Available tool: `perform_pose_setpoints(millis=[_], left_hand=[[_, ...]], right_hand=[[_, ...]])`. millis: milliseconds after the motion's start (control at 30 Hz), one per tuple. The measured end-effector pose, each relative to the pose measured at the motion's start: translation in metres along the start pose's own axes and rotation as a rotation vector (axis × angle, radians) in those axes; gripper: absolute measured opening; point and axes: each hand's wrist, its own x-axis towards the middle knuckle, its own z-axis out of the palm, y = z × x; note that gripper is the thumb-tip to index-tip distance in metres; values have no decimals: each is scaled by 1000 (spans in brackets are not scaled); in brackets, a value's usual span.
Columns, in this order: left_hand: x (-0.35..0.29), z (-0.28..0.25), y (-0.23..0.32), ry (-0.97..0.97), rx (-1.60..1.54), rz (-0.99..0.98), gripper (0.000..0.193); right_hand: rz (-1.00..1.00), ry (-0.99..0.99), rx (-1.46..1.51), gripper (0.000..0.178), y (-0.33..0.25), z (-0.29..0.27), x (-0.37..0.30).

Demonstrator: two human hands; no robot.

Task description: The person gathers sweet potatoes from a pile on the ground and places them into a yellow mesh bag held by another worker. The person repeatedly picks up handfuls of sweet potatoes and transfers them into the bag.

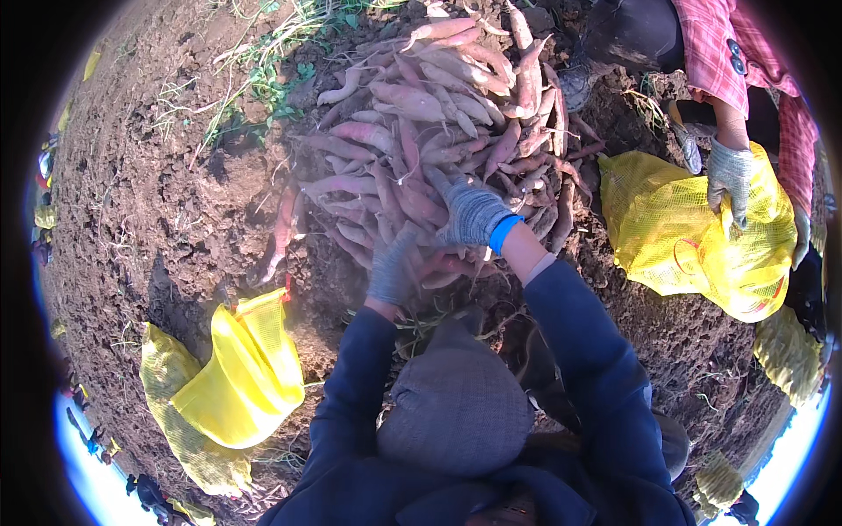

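Note:
A large heap of pinkish sweet potatoes [408, 101] lies on the soil in front of me. My right hand [474, 210], in a grey knit glove with a blue band at the wrist, is at the near side of the heap. Its fingers and thumb close round the end of one sweet potato [419, 207]. To the left, my left hand [395, 267], also in a grey glove, is low against the heap's near edge. Motion smears its fingers, so its grip is unclear. More sweet potatoes [447, 266] lie between the two hands.
Yellow mesh sacks [241, 373] lie on the soil at my left. At the right, a co-worker's gloved hand [730, 180] touches another yellow mesh sack [653, 228]. One sweet potato [282, 228] sits apart, left of the heap. Green vines [272, 83] are scattered at the far left.

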Motion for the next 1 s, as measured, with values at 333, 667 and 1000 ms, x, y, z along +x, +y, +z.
perform_pose_setpoints(millis=[333,667,1000], left_hand=[[0,-53,59,88,-480,-260,31],[-18,-170,169,-59,-556,-79,77],[53,-201,429,-399,-368,484,89]], right_hand=[[-201,148,397,109,15,-2,-27],[-406,654,254,99,-67,-86,-162],[-216,1337,520,97,-66,-159,-353]])
